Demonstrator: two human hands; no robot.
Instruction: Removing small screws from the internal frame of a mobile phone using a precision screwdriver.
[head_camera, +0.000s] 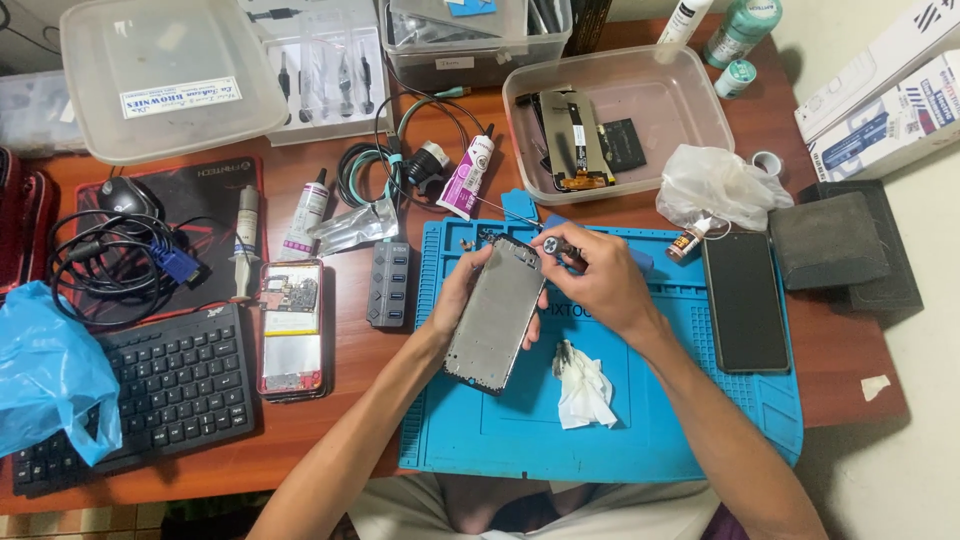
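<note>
Between our hands: phone frame, left hand clamped along its left edge, right hand pinching a small tool at its top; open blue mat below, crumpled tissue just beside.

Two hands, one phone frame, two glue tubes (both lying flat), one keyboard, three clear tubs.

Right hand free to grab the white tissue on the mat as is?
Probably not straight away: the right hand grips a small tool at the phone frame. The tissue lies just below it on the blue mat, with nothing between.
</note>
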